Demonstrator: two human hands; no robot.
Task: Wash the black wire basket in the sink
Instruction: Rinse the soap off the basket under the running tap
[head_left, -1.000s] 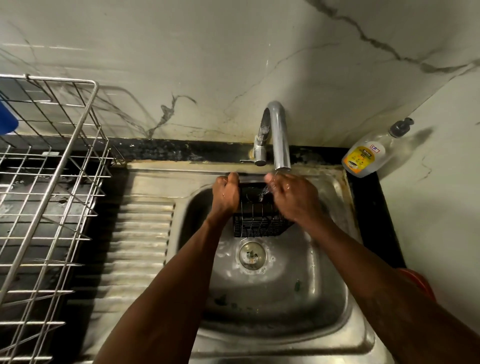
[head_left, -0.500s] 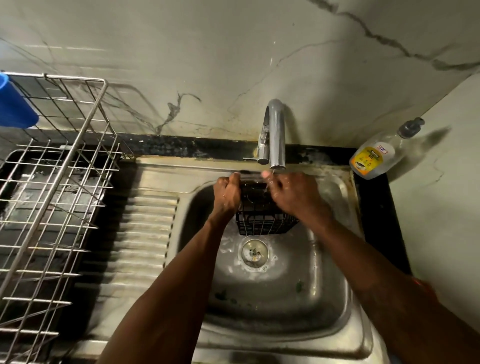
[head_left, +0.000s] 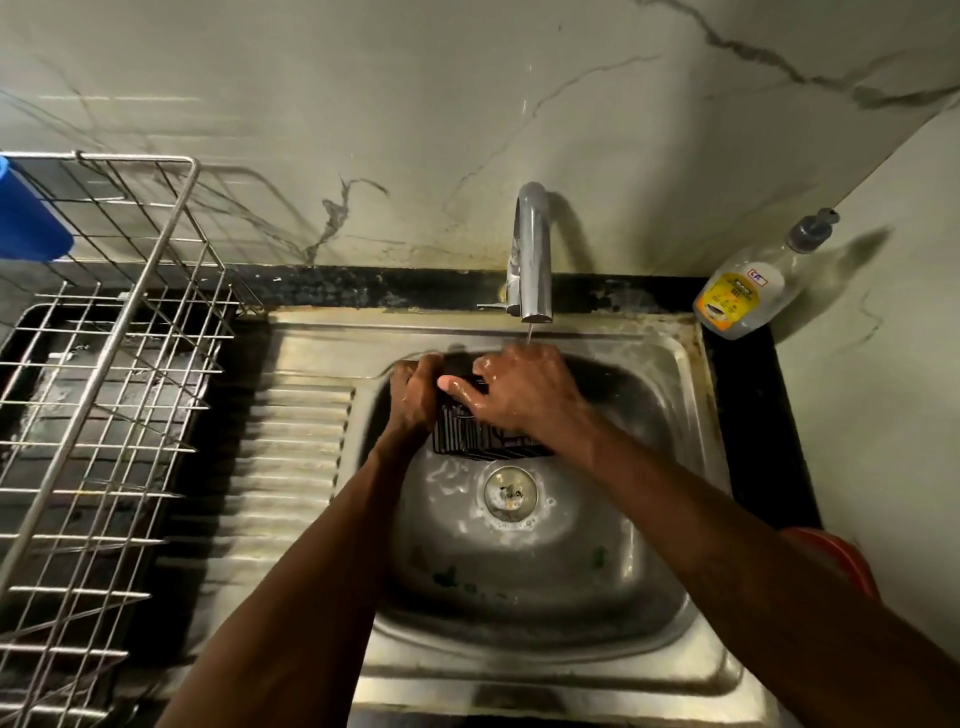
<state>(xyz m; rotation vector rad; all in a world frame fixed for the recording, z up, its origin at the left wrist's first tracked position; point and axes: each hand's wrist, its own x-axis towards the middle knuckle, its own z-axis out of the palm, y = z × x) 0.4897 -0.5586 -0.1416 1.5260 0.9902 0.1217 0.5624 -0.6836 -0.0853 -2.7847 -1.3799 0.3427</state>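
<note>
The small black wire basket (head_left: 480, 441) is held at the back of the steel sink (head_left: 644, 525), above the drain (head_left: 510, 492). My left hand (head_left: 415, 397) grips its left end. My wet right hand (head_left: 524, 392) lies over its top, fingers wrapped on the rim, hiding most of the basket. A thin stream of water falls from the curved tap (head_left: 532, 254) onto my right hand.
A ribbed draining board (head_left: 291, 467) lies left of the sink. A large steel wire dish rack (head_left: 104, 389) stands at the far left with a blue object (head_left: 28, 223) on it. A soap bottle (head_left: 748, 291) leans in the back right corner. A red object (head_left: 836, 558) sits at the right.
My right hand has slid left over the top of the basket, closer to my left hand. The basket stays under the tap. The view has shifted slightly.
</note>
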